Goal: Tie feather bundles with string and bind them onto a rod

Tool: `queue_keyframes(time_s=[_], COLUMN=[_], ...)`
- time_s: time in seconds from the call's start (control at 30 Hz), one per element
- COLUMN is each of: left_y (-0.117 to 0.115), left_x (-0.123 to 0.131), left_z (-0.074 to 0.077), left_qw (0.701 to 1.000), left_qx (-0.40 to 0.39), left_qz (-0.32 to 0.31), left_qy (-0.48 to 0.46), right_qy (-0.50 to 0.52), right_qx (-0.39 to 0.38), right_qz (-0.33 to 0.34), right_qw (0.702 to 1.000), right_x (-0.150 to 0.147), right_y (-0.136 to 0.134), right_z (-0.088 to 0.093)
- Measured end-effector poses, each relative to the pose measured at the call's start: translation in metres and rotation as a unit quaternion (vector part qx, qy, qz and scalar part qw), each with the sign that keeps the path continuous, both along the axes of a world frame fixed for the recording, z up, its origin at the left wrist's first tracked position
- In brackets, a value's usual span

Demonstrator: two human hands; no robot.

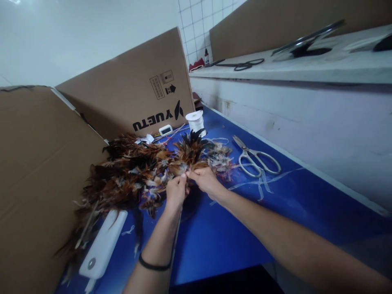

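My left hand and my right hand meet over the blue table, fingertips pinched together at the base of a feather bunch. Brown and black feathers fan upward and away from my fingers. Whatever fine stems or thread lie inside the pinch are covered by my fingertips. A large pile of loose brown feathers spreads to the left of my hands. Pale fluffy feather ends with pinkish bits lie just right of the bunch. Metal scissors rest to the right, along with strips of white ribbon.
A white ribbon spool stands behind the feathers, near a small white device with a dark screen. A long white device lies front left. Cardboard boxes wall off the left and back. Dark scissors lie on a ledge.
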State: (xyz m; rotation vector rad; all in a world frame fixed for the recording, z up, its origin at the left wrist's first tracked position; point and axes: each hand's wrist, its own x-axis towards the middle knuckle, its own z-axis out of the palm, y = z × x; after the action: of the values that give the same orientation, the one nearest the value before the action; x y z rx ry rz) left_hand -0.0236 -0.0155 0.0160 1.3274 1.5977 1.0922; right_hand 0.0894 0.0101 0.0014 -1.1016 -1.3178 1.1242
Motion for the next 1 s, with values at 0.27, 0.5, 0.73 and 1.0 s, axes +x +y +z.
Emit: queue_keyframes(time_s=[0.27,0.5,0.73,1.0], left_y=[0.004,0.004,0.002,0.003], left_x=[-0.001,0.000,0.001,0.000], left_z=[-0.001,-0.001,0.001,0.002], left_qw=[0.996,0.997,0.994,0.985], left_qx=[-0.007,-0.024,-0.024,-0.046], left_qz=[-0.008,0.005,-0.005,-0.013], left_qy=[-0.088,-0.076,-0.103,-0.166], right_qy=[-0.012,-0.045,-0.048,0.019], right_qx=[-0.059,-0.096,-0.107,-0.188], right_qz=[0.058,0.086,0.067,0.087], right_qw=[0.996,0.991,0.991,0.978], right_x=[0.005,0.016,0.022,0.028], right_y=[-0.003,-0.003,-0.004,-0.003], right_z=[0.006,0.021,0.029,0.032])
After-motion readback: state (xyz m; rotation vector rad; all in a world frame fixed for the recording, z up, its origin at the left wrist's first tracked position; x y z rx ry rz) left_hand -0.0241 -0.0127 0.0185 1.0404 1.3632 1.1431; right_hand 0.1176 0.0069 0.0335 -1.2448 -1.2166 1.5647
